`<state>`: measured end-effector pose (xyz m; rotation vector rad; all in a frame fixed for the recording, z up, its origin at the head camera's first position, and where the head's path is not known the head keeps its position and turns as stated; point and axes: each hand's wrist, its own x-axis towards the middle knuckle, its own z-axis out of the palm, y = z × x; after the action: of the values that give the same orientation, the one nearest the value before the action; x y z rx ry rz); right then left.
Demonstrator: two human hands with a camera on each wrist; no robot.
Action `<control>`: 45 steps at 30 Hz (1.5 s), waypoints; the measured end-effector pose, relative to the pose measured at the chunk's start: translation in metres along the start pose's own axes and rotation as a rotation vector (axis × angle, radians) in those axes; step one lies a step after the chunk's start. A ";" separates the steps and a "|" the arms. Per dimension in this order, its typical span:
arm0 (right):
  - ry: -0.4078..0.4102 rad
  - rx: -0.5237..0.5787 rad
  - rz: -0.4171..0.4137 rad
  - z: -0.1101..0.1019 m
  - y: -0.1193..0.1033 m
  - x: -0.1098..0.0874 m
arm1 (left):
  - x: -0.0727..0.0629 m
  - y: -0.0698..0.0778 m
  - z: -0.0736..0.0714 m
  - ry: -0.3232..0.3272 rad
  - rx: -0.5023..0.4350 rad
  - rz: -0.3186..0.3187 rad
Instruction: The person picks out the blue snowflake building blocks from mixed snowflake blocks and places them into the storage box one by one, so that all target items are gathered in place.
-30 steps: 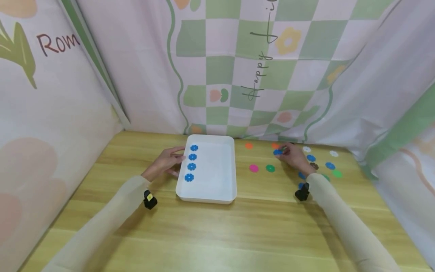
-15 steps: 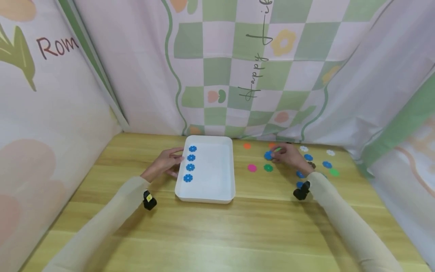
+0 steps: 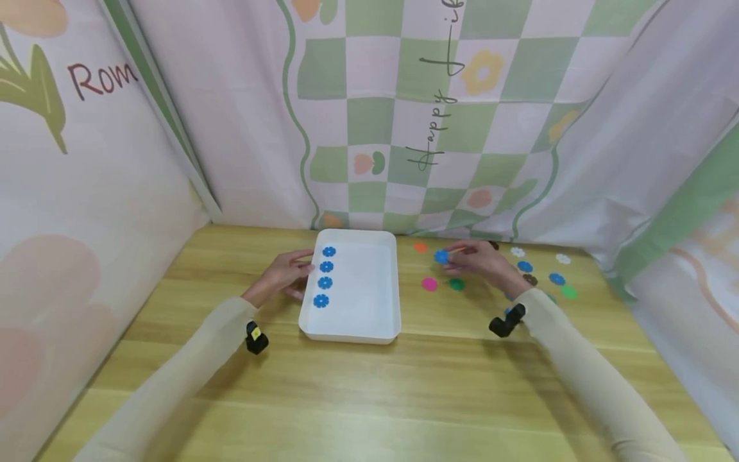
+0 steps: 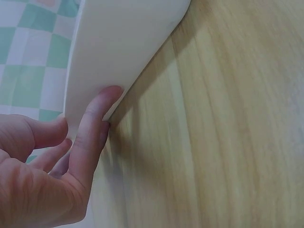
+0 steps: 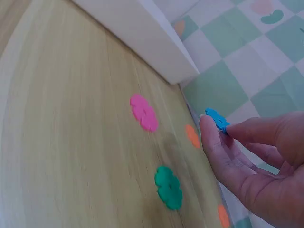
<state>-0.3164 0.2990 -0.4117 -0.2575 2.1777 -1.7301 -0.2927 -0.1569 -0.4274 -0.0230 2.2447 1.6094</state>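
Head view: a white rectangular tray (image 3: 364,289) stands on the table (image 3: 346,398), a column of four blue flower-shaped discs (image 3: 326,266) along its left side. The left hand (image 3: 281,274) lies at the tray's left wall, fingers extended. The right hand (image 3: 478,262) pinches a further blue disc (image 3: 441,256), located to the right of the tray. Near it lie an orange disc (image 3: 420,247), a pink disc (image 3: 429,284) and a green disc (image 3: 457,284); farther right are white discs (image 3: 562,258), a brown disc (image 3: 529,280), a light-green disc (image 3: 568,292) and other blue ones. A checked curtain (image 3: 369,122) hangs behind.

Left wrist view: the thumb is at the tray's rim and a fingertip touches its outer wall; the hand is not closed round it.

Right wrist view: thumb and finger grasp the blue disc at its edge, raised above the table; the pink and green discs lie flat, apart from each other.
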 end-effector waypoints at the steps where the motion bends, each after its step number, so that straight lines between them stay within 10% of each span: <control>1: -0.003 0.011 0.015 0.002 -0.001 0.001 | 0.000 0.000 0.000 0.001 0.001 -0.001; 21: -0.091 -0.001 -0.016 0.051 -0.030 0.028 | 0.000 0.000 0.001 0.007 0.007 0.006; 38: -0.087 0.088 0.053 0.126 -0.050 0.093 | -0.001 0.000 -0.001 0.002 -0.012 0.003; 45: -0.196 -0.044 0.058 0.149 -0.051 0.098 | -0.001 0.000 -0.002 -0.014 -0.003 0.011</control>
<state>-0.3545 0.1179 -0.4070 -0.3555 2.0625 -1.5577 -0.2922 -0.1592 -0.4260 -0.0004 2.2354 1.6138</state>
